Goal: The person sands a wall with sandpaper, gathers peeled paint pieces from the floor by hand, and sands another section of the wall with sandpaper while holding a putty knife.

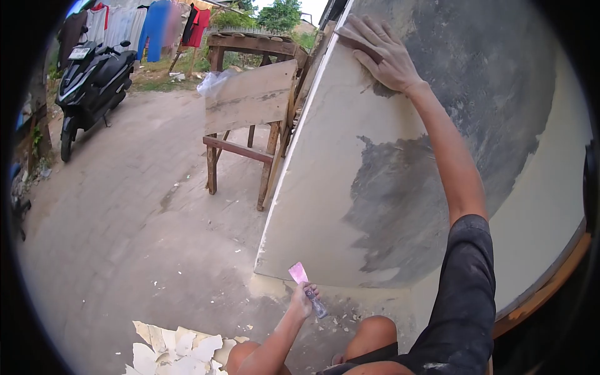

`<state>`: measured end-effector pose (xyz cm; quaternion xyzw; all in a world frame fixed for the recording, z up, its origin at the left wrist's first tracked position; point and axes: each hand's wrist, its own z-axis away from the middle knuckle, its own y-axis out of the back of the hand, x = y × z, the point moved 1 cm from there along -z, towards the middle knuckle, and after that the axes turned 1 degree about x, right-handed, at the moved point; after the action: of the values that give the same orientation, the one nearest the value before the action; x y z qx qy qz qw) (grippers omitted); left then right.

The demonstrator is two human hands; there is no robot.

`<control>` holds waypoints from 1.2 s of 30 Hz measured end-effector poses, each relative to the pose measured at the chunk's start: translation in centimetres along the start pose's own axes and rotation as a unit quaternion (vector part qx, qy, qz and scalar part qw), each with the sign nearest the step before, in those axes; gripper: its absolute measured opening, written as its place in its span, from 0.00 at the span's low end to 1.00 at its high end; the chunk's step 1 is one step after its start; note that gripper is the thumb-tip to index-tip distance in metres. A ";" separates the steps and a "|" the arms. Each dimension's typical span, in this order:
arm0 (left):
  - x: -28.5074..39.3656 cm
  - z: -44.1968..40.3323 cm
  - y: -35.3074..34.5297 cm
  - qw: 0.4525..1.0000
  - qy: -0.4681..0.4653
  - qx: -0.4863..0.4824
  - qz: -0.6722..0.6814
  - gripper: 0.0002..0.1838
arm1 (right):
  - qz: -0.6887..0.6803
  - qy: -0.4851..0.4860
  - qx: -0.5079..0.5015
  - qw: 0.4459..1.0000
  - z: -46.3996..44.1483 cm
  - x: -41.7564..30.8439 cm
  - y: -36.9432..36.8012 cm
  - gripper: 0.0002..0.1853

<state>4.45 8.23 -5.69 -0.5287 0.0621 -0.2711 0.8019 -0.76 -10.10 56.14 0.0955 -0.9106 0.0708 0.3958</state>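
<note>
My left hand (pixel 302 301) is closed around the handle of a putty knife (pixel 298 272), low in front of me. Its pinkish blade points up and away from me. Higher up, at the wall's far edge, my right hand (pixel 390 59) presses a flat brown piece (pixel 359 45) against the surface. My fingers cover much of that piece, so its exact kind does not show. The wall (pixel 312 206) has a smooth cream coat along its edge and base. Dark grey rough patches (pixel 400 194) show across its middle and top.
Peeled cream flakes (pixel 178 350) lie heaped by my left knee, with small chips on the floor. A wooden stand (pixel 250 103) leans close to the wall's edge. Further off are a black scooter (pixel 94 84) and hanging laundry (pixel 156 28).
</note>
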 end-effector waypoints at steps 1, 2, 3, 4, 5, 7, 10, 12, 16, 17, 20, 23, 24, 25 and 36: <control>0.2 0.0 0.0 1.000 -0.010 0.001 0.003 0.09 | -0.008 0.034 0.004 0.999 -0.6 0.2 -0.3 0.27; 0.1 -0.1 0.0 1.000 -0.018 0.002 0.007 0.09 | -0.011 -0.049 0.011 0.999 -1.0 0.7 -0.6 0.27; 0.2 0.0 0.0 1.000 -0.026 0.003 0.008 0.09 | -0.012 -0.133 0.017 0.991 -1.3 1.5 -0.9 0.27; 0.6 0.0 -0.1 0.999 -0.032 0.015 0.010 0.09 | -0.011 -0.216 0.024 0.976 -1.8 2.4 -1.2 0.27; 1.0 0.0 -0.3 0.999 -0.035 0.026 0.011 0.09 | -0.009 -0.296 0.030 0.955 -2.2 2.9 -0.9 0.27; 0.9 0.3 -0.6 0.999 -0.032 0.043 0.008 0.08 | 0.017 -0.198 0.034 0.979 -2.4 0.4 -1.9 0.27; 1.4 0.7 -1.0 0.999 -0.025 0.040 0.000 0.06 | -0.019 0.106 -0.012 0.994 -2.2 -4.0 -1.0 0.27; 1.4 1.5 -1.3 1.000 -0.015 0.020 0.009 0.06 | -0.012 0.050 -0.024 0.998 -1.7 -1.7 -0.7 0.28; 1.7 1.5 -1.1 0.998 -0.040 0.036 0.016 0.06 | 0.066 -0.320 0.080 0.942 1.3 4.2 -1.6 0.28; 1.8 0.9 -0.7 0.999 -0.034 0.031 0.017 0.06 | 0.153 -0.305 0.047 0.939 2.0 1.1 -1.5 0.27; 0.7 -0.1 -1.1 0.999 -0.030 0.037 0.007 0.06 | 0.095 -0.085 -0.085 0.988 5.2 -11.3 -0.2 0.28; 0.2 0.6 -1.3 0.999 -0.025 0.029 -0.005 0.06 | -0.063 0.146 -0.263 0.952 13.2 -21.6 1.8 0.37; 0.4 0.9 -1.4 0.999 -0.022 0.019 -0.015 0.06 | -0.152 0.166 -0.303 0.926 15.9 -22.6 2.5 0.38; 0.6 1.1 -1.3 0.999 -0.028 0.026 -0.017 0.06 | -0.242 0.186 -0.337 0.891 17.5 -22.5 2.9 0.40; 1.4 1.1 -1.4 0.998 -0.050 0.045 -0.011 0.09 | -0.037 -0.170 -0.088 0.981 10.0 -16.0 1.8 0.28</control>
<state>5.58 8.02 -3.70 -0.5058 0.0038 -0.2558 0.8238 2.48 -8.48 37.52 0.1044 -0.9632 -0.0411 0.2444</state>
